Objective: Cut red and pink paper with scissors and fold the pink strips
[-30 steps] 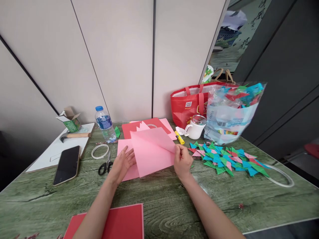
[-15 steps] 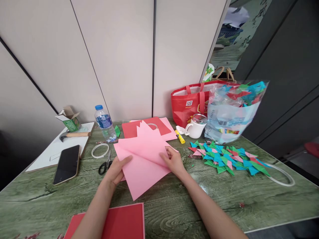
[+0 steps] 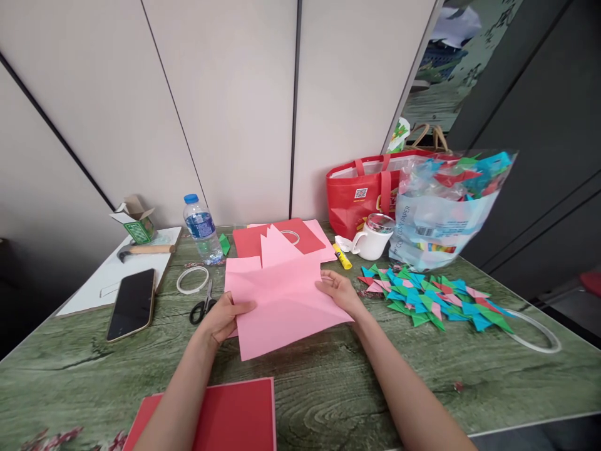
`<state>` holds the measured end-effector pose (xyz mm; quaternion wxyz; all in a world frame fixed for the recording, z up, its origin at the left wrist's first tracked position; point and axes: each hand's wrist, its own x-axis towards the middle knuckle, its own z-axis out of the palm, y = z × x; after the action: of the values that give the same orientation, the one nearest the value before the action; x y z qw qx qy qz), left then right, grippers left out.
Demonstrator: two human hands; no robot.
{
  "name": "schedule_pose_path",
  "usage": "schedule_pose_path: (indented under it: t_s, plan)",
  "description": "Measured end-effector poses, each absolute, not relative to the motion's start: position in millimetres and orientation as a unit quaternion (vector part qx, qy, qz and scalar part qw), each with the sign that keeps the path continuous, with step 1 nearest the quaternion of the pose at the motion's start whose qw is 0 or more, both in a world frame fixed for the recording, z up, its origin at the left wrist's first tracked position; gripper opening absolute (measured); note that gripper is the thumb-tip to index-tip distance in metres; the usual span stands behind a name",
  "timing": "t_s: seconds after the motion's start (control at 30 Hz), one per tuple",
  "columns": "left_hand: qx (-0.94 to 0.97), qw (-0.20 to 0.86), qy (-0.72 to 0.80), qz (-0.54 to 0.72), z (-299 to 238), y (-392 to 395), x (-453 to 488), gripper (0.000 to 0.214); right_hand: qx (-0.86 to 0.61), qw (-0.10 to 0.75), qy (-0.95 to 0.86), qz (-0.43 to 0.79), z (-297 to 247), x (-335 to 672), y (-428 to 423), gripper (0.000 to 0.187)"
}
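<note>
Beyond both hands (image 3: 223, 318) — gripping pink paper (image 3: 284, 307) — a plastic bag (image 3: 434, 228) reads "PAPER".

Room to pass: green wood-grain tabletop (image 3: 323, 401) just R of flat red-and-pink paper stack (image 3: 239, 413). Obstacles by L hand (image 3: 225, 317): black-handled metal scissors (image 3: 205, 304), then thin white ring (image 3: 190, 292). Nr R hand (image 3: 339, 292): multicolour folded-paper pile (image 3: 425, 297), w/ white lidded mug (image 3: 374, 243) beyond.

A plain pink sheet of paper (image 3: 286, 310), a soft crease running across it from 9 to 3 o'clock, is held spread and slightly bent above the worktop (image 3: 319, 401). The left hand (image 3: 228, 317) pinches its 9 o'clock edge and the right hand (image 3: 339, 293) its 3 o'clock side, while one corner points down toward 7 o'clock.
</note>
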<state>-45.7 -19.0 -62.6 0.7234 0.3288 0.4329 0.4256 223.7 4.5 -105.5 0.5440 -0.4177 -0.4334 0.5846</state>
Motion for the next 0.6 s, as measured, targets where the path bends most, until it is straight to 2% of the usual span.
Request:
schedule_pose_path:
  t_s: [0.13,0.2,0.3,0.4,0.53,0.6]
  plan:
    - [0.306,0.707,0.46,0.442,-60.4,-16.9,-49.4,0.031,-0.342,0.567,-0.441,0.606,-104.8,229.4,4.0,0.032]
    - [0.301,0.705,0.472,0.436,-59.9,-15.8,-50.3,0.029,-0.315,0.54,-0.495,0.604,-102.4,230.3,0.8,0.028]
    - [0.297,0.703,0.473,0.44,-60.1,-14.3,-49.9,0.028,-0.29,0.478,-0.571,0.601,-98.6,228.2,-4.1,0.032]
    - [0.297,0.702,0.48,0.433,-60.1,-14.1,-49.9,0.023,-0.299,0.457,-0.597,0.587,-96.5,224.5,-6.6,0.033]
    - [0.334,0.72,0.471,0.385,-60.8,-17.5,-51.1,0.009,-0.337,0.507,-0.563,0.559,-99.8,220.7,-5.3,0.015]
    - [0.346,0.722,0.461,0.382,-64.2,-18.2,-50.2,0.009,-0.346,0.552,-0.496,0.574,-104.3,218.8,-2.6,0.018]
